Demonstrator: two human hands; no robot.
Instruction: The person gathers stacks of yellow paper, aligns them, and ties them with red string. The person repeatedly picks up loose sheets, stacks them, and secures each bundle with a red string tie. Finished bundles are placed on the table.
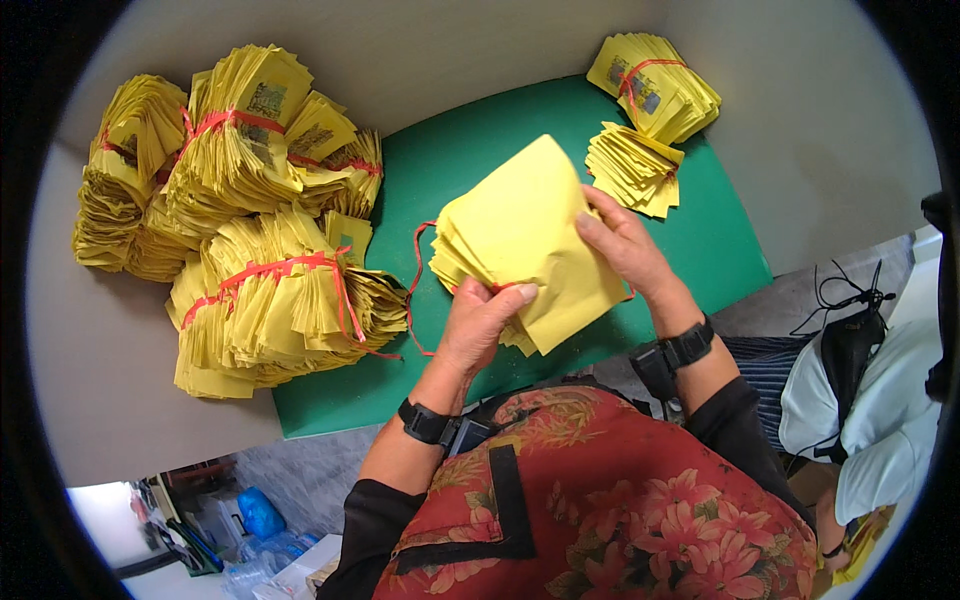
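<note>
Between my two hands, above the green table top, is a stack of yellow papers (535,230), its edges fanned out at the left. My left hand (480,320) grips the lower left of the stack, thumb pressed on top. At the right edge my right hand (632,250) pinches it, with the fingers behind partly hidden. A red ribbon (415,270) lies in a loop at the left of the stack, and a short red bit shows by its right edge. Whether the ribbon passes round the stack is hidden.
Several yellow paper bundles tied with red ribbon (285,285) are heaped at the left. Two smaller bundles (655,90) lie at the far right. Grey panels (480,50) wall the green table top (440,180). At the lower right is another person in a pale shirt (890,390).
</note>
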